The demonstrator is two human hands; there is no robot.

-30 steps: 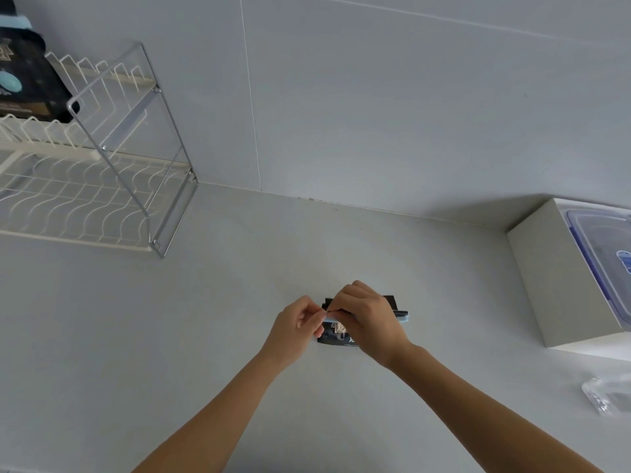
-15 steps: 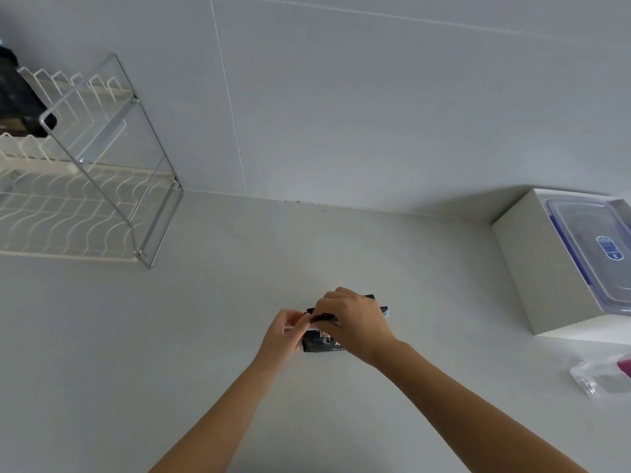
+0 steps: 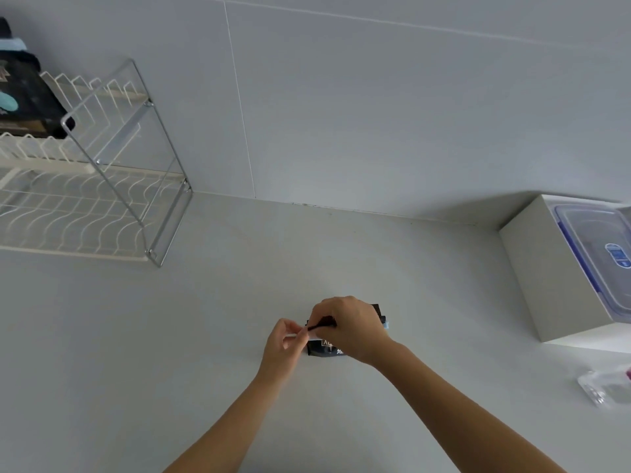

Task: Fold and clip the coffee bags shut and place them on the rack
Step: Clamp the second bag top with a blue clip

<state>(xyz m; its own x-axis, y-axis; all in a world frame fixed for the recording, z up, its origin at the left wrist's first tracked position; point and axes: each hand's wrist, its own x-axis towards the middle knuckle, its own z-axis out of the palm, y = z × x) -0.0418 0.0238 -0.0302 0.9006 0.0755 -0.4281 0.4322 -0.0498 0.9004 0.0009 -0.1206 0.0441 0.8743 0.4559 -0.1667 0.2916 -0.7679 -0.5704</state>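
Observation:
A small black coffee bag (image 3: pixel 322 348) with white print lies on the grey counter, mostly hidden under my hands. My right hand (image 3: pixel 351 327) covers its top and pinches the folded edge. My left hand (image 3: pixel 285 343) pinches the left end of a pale blue clip, whose other end (image 3: pixel 386 324) pokes out to the right of the bag. A two-tier white wire rack (image 3: pixel 102 186) stands at the far left. Another black coffee bag (image 3: pixel 27 97) with a blue clip sits on its upper tier.
A white box (image 3: pixel 546 278) holding a clear container with a blue-rimmed lid (image 3: pixel 601 257) stands at the right against the wall. A clear plastic packet (image 3: pixel 601 387) lies near the right edge of the counter. The tiled wall runs behind.
My hands have stayed on the bag and clip, with small finger shifts. The view has swung slightly left and right, so the rack and box have drifted in frame.

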